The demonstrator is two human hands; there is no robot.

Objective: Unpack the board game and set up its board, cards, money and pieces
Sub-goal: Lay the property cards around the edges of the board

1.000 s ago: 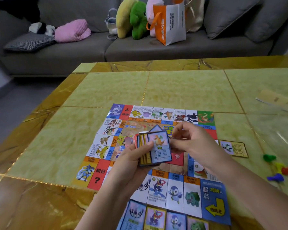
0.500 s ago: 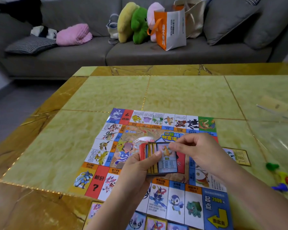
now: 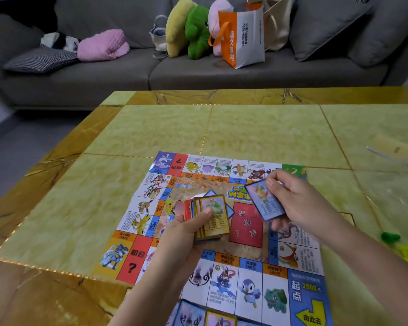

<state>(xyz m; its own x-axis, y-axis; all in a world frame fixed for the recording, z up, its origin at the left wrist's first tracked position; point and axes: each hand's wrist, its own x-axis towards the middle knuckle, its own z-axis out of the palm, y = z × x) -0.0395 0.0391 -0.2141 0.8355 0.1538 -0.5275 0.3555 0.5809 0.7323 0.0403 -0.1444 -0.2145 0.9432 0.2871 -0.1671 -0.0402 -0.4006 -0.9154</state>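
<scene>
Head view: the board [image 3: 132,257] lies flat on the table [image 3: 257,135], close to the near edge. The left hand [image 3: 186,236] grips a deck [image 3: 213,216] above the board's middle, thumb pressed on the yellow-framed top card, fingers curled under. The deck is loosely fanned, with red and blue edges showing behind. The right hand [image 3: 299,203] pinches a single blue-framed card [image 3: 264,201], tilted and held apart from the deck, over the board's far right part. More cards [image 3: 191,316] lie in a row just beside the board's near edge, cut by the frame. Coloured pieces [image 3: 390,236] sit on the table at the right edge, well apart from the board. Behind the table a grey sofa [image 3: 198,76] holds plush toys [image 3: 197,29], an orange-and-white bag [image 3: 243,36] and a pink cushion [image 3: 103,44].
</scene>
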